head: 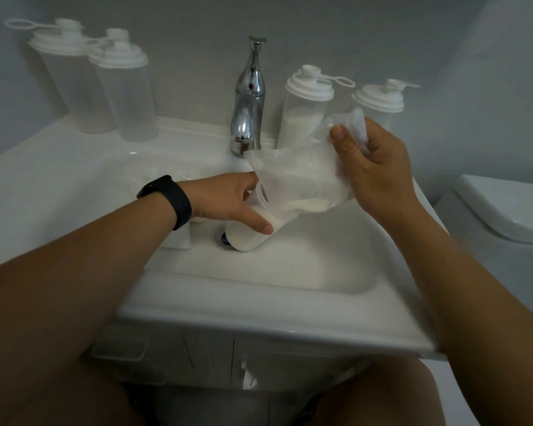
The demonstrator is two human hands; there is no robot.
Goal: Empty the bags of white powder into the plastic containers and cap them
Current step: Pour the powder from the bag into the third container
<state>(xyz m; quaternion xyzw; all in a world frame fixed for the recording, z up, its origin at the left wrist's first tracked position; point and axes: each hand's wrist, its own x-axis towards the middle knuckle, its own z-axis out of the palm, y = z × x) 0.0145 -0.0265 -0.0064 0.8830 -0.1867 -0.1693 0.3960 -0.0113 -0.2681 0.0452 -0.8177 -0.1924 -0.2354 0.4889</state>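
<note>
A chrome tap stands at twelve o'clock behind the white sink. A toilet cistern sits at three o'clock. A grey cabinet lies at six o'clock, under the sink.

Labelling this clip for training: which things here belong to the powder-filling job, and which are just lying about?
In the job: left hand, tilted container, right hand, powder bag, capped containers, empty containers.

Lying about: faucet, sink, toilet, wristband.

White sink, four capped containers on ledge, possibly bags
</note>
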